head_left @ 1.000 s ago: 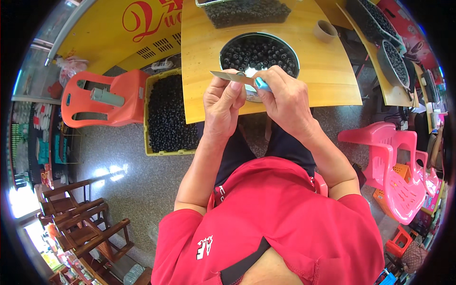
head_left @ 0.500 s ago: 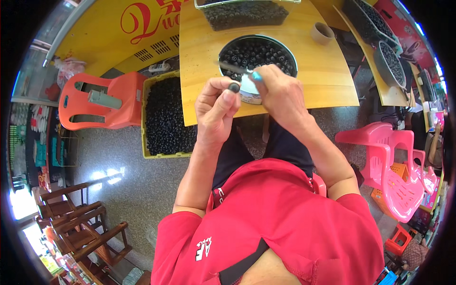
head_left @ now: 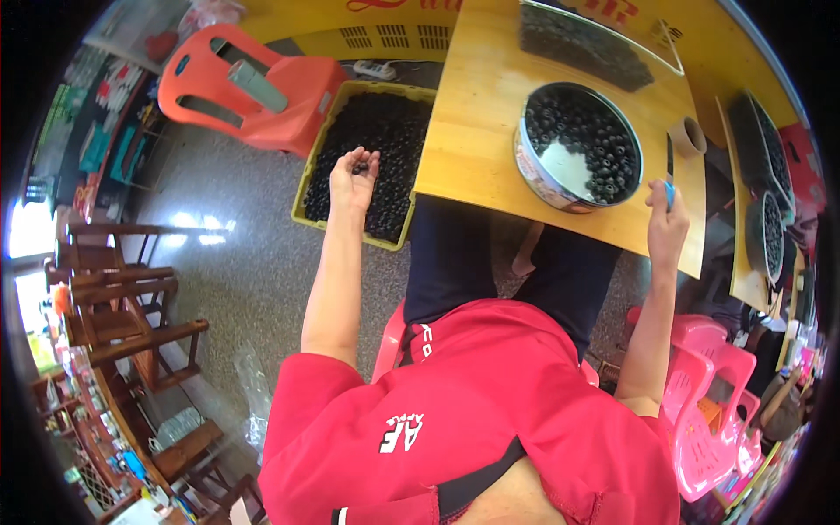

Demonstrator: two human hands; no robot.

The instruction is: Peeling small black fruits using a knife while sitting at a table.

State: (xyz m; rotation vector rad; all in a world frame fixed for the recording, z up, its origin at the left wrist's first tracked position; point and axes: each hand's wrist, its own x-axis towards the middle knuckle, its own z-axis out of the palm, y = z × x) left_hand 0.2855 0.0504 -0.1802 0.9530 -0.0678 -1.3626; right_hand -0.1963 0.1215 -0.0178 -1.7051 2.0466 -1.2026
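Note:
My left hand (head_left: 354, 179) is palm up over a yellow crate (head_left: 308, 197) heaped with small dark round nut-like pieces (head_left: 385, 131). Its fingers curl around one or more of these dark pieces; how many is hidden. Beside the table's right edge, my right hand (head_left: 668, 223) grips a knife (head_left: 670, 162) with blue on its handle, blade pointing away from me. Between my hands, a round tin (head_left: 547, 179) stands on the wooden table (head_left: 477, 114). Similar dark pieces fill much of it, and its pale bottom shows at the near left.
A clear bin (head_left: 582, 48) of dark pieces sits at the table's far side, and a brown cup (head_left: 688, 137) at its right. An orange chair (head_left: 289, 96) adjoins the crate. Pink chairs (head_left: 700, 411) stand at right, wooden chairs (head_left: 149, 337) at left.
My left hand has moved from in front of the tin, where it pinched one dark piece, left to the crate. My right hand has drawn away rightward with the knife. The view has shifted.

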